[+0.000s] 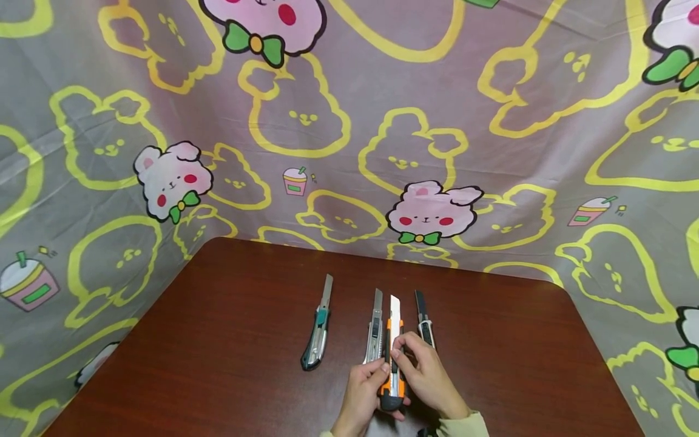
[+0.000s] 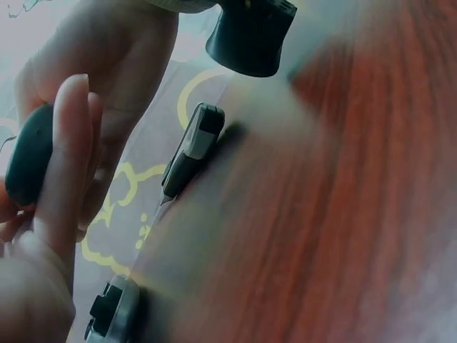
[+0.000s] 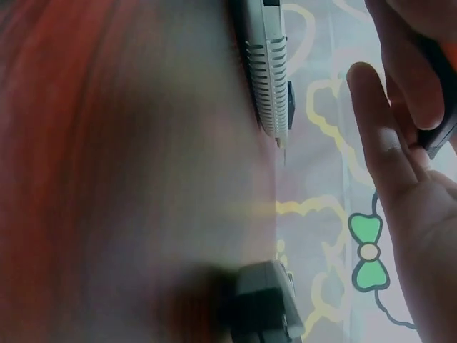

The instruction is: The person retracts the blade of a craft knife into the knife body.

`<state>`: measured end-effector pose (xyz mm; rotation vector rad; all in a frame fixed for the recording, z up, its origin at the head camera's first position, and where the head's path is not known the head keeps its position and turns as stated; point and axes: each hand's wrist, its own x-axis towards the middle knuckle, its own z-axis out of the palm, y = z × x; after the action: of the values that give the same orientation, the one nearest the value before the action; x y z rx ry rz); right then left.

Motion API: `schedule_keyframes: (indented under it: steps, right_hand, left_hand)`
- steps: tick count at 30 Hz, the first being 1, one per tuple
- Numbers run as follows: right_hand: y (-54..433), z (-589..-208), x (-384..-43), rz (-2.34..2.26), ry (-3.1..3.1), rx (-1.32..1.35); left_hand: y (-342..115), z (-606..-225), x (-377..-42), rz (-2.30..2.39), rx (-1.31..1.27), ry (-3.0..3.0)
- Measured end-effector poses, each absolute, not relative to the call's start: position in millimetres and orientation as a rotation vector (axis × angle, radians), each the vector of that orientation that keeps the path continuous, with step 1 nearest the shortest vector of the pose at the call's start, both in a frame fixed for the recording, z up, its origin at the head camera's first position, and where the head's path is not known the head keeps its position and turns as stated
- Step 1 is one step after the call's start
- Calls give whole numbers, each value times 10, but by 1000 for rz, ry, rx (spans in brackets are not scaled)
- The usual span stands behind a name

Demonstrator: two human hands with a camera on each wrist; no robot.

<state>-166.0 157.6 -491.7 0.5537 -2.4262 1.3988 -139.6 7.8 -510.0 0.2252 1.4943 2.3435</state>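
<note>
An orange-and-black utility knife (image 1: pixel 394 383) with its bright blade out is held upright-pointing over the table. My left hand (image 1: pixel 357 388) grips the lower part of its handle, thumb on the near side. From the right, my right hand (image 1: pixel 431 376) pinches the handle by its slider with thumb and forefinger. The left wrist view has the knife's dark rounded end (image 2: pixel 30 157) beside a thumb. Just left of the held knife lies a silver utility knife (image 1: pixel 374 334); to its right is a white-and-black utility knife (image 1: pixel 425 328), partly hidden by my right hand.
A teal-and-silver utility knife (image 1: pixel 319 332) lies farther left with its blade out. All rest on a brown wooden table (image 1: pixel 235 340). A grey patterned cloth (image 1: pixel 327 133) hangs behind and at both sides. Near my right sleeve is a black object (image 2: pixel 253 39).
</note>
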Motion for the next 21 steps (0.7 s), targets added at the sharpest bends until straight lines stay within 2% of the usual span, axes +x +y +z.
schedule_keyframes:
  steps: [10,21]
  right_hand:
    - [1550,-4907,-1661,1439,-2420,477]
    - [1579,-4929,-1660,1403,-2438,529]
  left_hand:
    - [101,-5109,-1411,2346,164,1585]
    - [97,-5117,-1392,2346,213,1559]
